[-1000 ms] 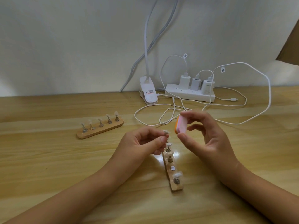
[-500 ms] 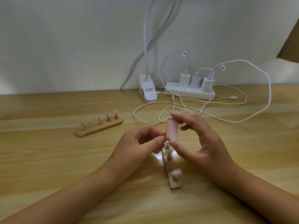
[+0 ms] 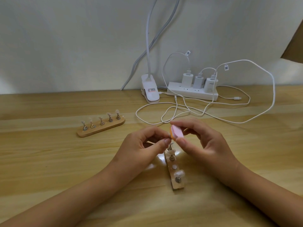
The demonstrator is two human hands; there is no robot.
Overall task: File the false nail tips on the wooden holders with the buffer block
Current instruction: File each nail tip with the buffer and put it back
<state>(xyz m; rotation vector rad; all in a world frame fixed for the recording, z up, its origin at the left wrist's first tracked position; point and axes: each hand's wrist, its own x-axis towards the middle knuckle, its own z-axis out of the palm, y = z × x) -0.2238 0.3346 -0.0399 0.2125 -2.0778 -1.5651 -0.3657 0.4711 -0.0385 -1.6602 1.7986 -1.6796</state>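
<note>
Starting well left of the near holder [image 3: 175,181], a second holder [image 3: 101,129] carries five tips [image 3: 108,114]; above the near holder's far end the left hand [image 3: 144,149] pinches a tip [image 3: 168,137], and the buffer [image 3: 177,132] touches it, gripped end to end by the right hand [image 3: 206,145]. That tip looks light, thin and springy, so support it close under the edge; the buffer, likely soft foam, wants light strokes.

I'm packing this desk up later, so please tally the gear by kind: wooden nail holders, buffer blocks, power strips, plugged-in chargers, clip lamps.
Oblong wooden nail-tip holders: 2
Pink-and-orange buffer block: 1
White power strip: 1
White plug-in chargers: 3
White clip-on lamp: 1
Total: 8
</note>
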